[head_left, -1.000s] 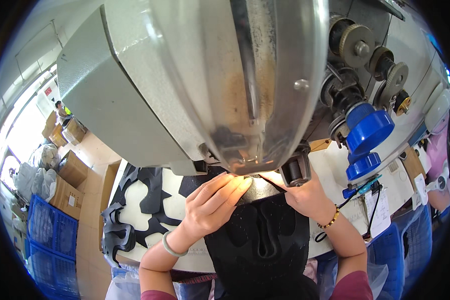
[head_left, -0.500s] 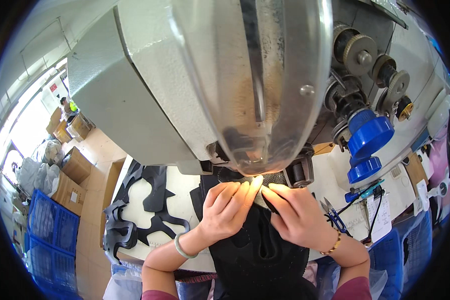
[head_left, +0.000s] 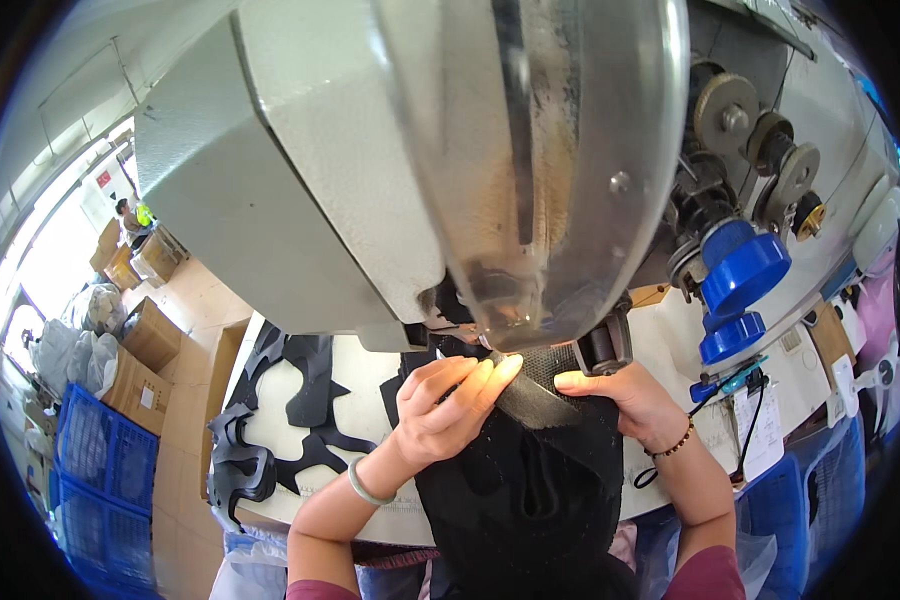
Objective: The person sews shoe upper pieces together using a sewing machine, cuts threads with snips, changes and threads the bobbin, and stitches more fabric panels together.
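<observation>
One grey cloth (head_left: 538, 402) lies over black cloth (head_left: 475, 510), just below the clear guard (head_left: 550, 220) of a machine (head_left: 300, 190). The left hand (head_left: 440, 408) has its fingertips together, pinched on the grey edge; the right hand (head_left: 642, 402) lays its thumb on top (fingers hidden, so I cannot tell if it grips). Black cut pieces (head_left: 315, 390) rest on the table (head_left: 365, 375).
</observation>
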`<state>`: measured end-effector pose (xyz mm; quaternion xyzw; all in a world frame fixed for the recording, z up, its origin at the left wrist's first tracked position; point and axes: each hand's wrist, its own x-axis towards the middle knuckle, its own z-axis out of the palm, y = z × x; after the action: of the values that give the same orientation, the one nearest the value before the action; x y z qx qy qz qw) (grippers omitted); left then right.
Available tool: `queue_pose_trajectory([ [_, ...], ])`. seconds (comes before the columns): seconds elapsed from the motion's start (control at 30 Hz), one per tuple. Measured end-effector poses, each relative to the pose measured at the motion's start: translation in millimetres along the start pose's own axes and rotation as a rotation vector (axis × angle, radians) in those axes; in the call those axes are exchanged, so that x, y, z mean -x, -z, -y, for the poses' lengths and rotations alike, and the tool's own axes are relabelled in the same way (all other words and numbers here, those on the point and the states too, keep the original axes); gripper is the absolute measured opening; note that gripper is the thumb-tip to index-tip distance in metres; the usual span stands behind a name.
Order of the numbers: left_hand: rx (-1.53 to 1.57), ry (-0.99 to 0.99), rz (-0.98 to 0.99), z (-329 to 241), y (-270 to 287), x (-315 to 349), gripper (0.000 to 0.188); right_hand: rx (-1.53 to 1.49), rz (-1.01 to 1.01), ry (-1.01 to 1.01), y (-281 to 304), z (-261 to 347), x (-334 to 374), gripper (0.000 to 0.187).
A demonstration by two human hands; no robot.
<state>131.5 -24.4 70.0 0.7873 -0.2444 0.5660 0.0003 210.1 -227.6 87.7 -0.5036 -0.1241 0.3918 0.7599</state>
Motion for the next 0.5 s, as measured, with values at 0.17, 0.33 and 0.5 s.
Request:
queue_pose_trajectory([
  [0.17, 0.031, 0.026, 0.027, 3.1, 4.7, -4.6, 0.041, 0.032, 0.018, 0.072, -4.8, -1.2, 2.8, 0.025],
  [0.33, -0.002, -0.09, 0.096, -0.8, 11.3, -7.4, 0.039, 0.059, 0.009, 0.153, -16.3, -6.1, 7.9, 0.019],
  [0.5, 0.064, -0.053, 0.106, 3.1, 13.5, -7.3, 0.038, 0.05, 0.024, 0.197, -22.4, -16.8, 11.6, 0.021],
])
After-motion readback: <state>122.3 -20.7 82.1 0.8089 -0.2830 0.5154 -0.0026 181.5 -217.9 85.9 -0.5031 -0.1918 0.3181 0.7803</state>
